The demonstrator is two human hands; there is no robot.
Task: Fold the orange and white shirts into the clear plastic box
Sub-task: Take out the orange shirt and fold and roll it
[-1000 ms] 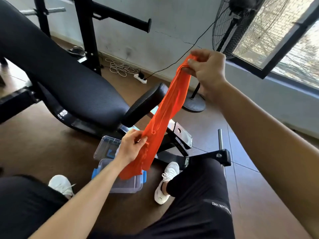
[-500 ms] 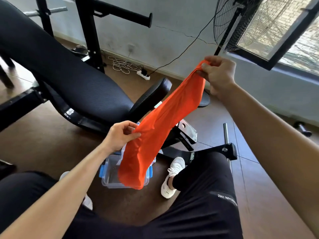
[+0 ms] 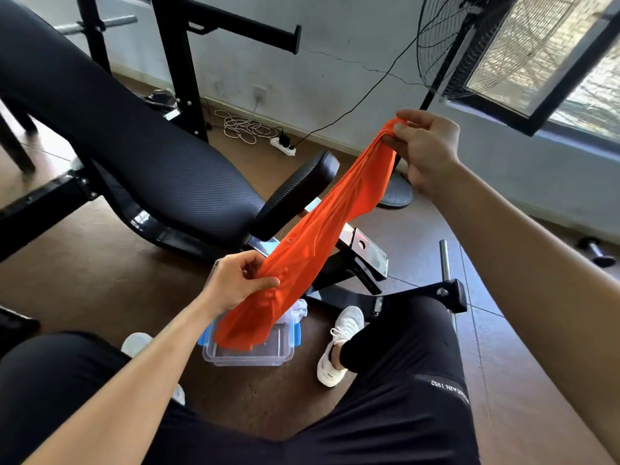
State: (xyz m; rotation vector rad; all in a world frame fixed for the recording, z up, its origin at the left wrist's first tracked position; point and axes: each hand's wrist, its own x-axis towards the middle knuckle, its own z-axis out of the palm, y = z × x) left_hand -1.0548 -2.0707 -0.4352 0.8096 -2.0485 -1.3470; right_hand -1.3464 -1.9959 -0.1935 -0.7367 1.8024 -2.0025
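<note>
Left hand (image 3: 238,286) and right hand (image 3: 427,149), both pinching, have stretched the orange shirt (image 3: 322,236) narrower over the clear plastic box (image 3: 248,357), its folding apparently still ahead.

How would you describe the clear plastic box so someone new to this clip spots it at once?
Start at the big black weight bench; on the brown floor before its foot, between the person's white shoes, sits the clear plastic box. The low end of the orange shirt hangs over it. It is the only see-through container, with blue latches.
</note>
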